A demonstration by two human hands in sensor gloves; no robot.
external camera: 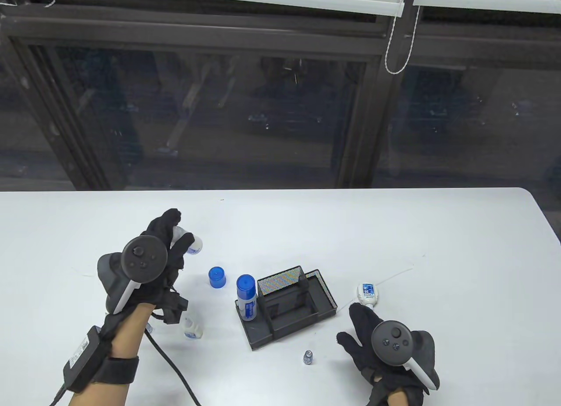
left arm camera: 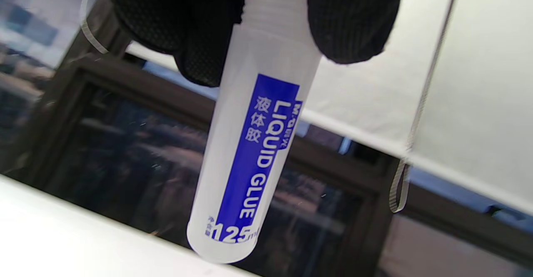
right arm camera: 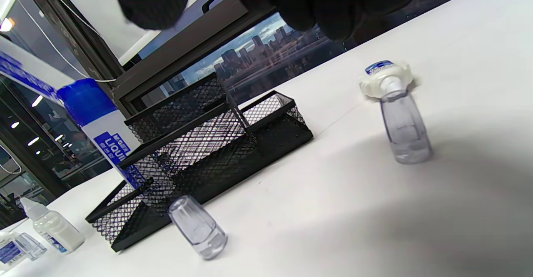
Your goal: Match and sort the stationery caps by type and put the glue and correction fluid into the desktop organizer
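Note:
My left hand (external camera: pixel 179 238) is raised above the table's left side and grips a translucent liquid glue bottle (left arm camera: pixel 254 152) with a blue label. No cap shows on the visible part of the bottle, and gloved fingers (left arm camera: pixel 349 18) pinch its threaded neck. A loose blue cap (external camera: pixel 217 277) stands on the table. A second glue bottle (external camera: pixel 246 293), blue-capped, stands in the left end of the black mesh organizer (external camera: pixel 307 307). My right hand (external camera: pixel 357 331) hovers open just short of a correction fluid bottle (external camera: pixel 367 293) lying on the table with a clear cap (right arm camera: pixel 404 127) at its near end.
A loose clear cap (external camera: pixel 308 357) stands in front of the organizer. A small white uncapped bottle (external camera: pixel 192 328) stands by my left wrist, with another small item partly hidden behind the wrist. A black cable (external camera: pixel 175 371) trails from the left forearm. The table's far edge runs along a dark window.

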